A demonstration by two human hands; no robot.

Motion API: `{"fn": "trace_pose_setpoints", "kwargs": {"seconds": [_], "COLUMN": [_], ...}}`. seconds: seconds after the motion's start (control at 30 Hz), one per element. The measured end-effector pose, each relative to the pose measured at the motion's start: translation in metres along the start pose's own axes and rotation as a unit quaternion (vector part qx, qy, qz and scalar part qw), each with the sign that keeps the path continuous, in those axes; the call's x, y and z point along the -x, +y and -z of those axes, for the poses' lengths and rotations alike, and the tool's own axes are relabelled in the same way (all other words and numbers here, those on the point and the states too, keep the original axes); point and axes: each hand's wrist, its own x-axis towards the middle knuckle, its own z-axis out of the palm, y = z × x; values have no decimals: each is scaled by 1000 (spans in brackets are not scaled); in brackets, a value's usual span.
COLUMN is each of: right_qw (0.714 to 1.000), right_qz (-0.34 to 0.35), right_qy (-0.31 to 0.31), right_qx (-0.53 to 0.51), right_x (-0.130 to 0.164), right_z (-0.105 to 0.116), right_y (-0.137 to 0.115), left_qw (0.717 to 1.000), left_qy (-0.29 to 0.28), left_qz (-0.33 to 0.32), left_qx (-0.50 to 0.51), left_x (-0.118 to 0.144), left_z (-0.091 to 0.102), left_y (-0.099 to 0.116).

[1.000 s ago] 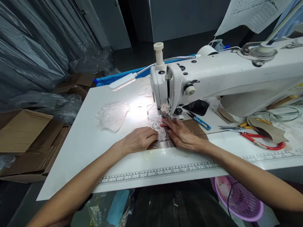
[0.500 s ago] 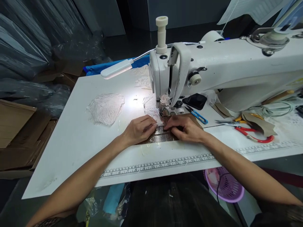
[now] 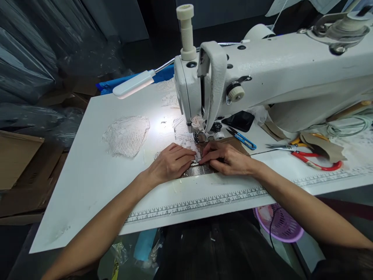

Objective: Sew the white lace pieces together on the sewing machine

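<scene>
A piece of white lace fabric [image 3: 183, 134] lies under the presser foot [image 3: 200, 137] of the white sewing machine [image 3: 212, 74]. My left hand [image 3: 174, 161] rests on the near end of the lace, its fingers pressed together and holding it. From the other side, my right hand [image 3: 225, 157] pinches the lace edge between thumb and index finger. The two sets of fingertips are close together, just in front of the needle area. Beneath the hands is the machine's brown bed plate [image 3: 194, 171]. The fingers hide part of the lace.
Another lace piece [image 3: 127, 135] lies on the white table [image 3: 78, 182], left of the machine. Blue thread snips [image 3: 245, 140], a black object [image 3: 241, 121] and red-handled scissors [image 3: 317, 160] lie to the right. A printed ruler [image 3: 198, 206] runs along the front edge; a purple basket [image 3: 287, 232] is below.
The view has shifted slightly. My left fingers have gone from pinching the lace edge to lying flatter over it; the right fingertips have come nearer to them.
</scene>
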Motion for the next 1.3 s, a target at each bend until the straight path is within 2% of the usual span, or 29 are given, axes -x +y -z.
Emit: {"fn": "trace_pose_setpoints", "kwargs": {"seconds": [0.13,0.27,0.37,0.53,1.07,1.3], "right_qw": [997,999,996,989,987,989], "right_qz": [-55,-31,-5,-8,25,29], "right_qy": [55,8,-16,-46,-28,-15], "right_qx": [-9,18,87,140,157,142], "right_x": [0,1,1,1,1,2], "right_z": [4,0,-4,-5,-5,-5], "right_y": [5,2,-4,-7,-5,-3], "left_qw": [1000,997,995,994,998,1000], "left_qy": [22,59,75,86,63,29], "left_qz": [2,32,55,52,-13,-2], "left_qx": [12,30,43,41,20,-11], "left_x": [1,0,-1,-2,-2,1], "left_z": [-2,-2,-1,0,-4,-6], "left_y": [-1,1,4,5,3,5]}}
